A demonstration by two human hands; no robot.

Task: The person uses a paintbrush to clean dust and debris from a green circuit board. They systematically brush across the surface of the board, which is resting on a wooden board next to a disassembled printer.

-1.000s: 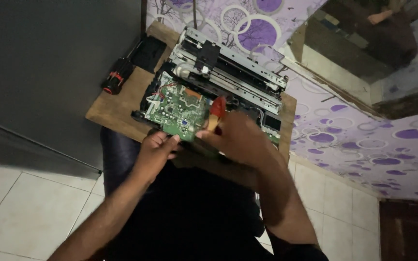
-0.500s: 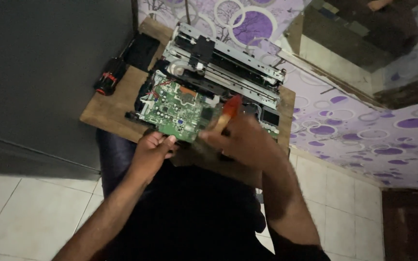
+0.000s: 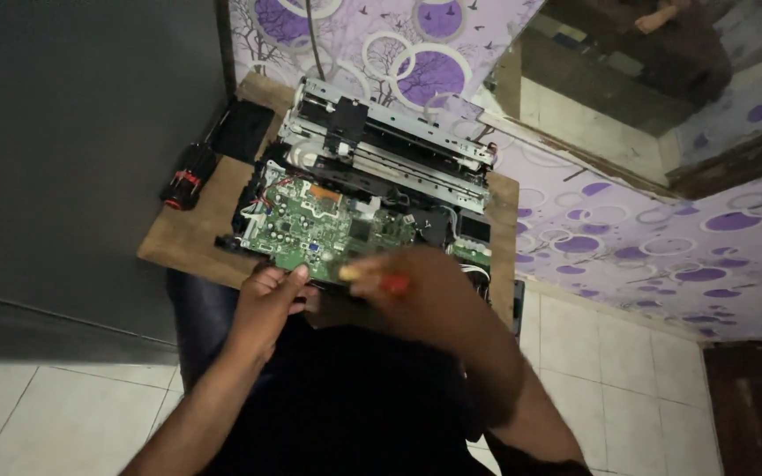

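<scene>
Head view looks down at two hands over a small wooden table (image 3: 189, 240). Nearest, at about 7 o'clock, the left hand (image 3: 268, 298) has its fingers curled close together, and they pinch the near edge of a green board (image 3: 324, 231). Just to its right, at about 5 o'clock, the right hand (image 3: 429, 295) is closed around a tool (image 3: 379, 280) with a red and yellow handle. The tool is blurry, so its tip is hard to see. It sits at the near edge of the board.

The board lies in the middle of the view, tilted, on an opened-up printer (image 3: 381, 167). Farther back, at 12 o'clock, the printer's metal frame (image 3: 399, 132) runs across. At 10 o'clock a black and red screwdriver (image 3: 185, 181) lies at the table's far left edge, well apart from the hands. A black flat thing (image 3: 242, 130) lies just past it.
</scene>
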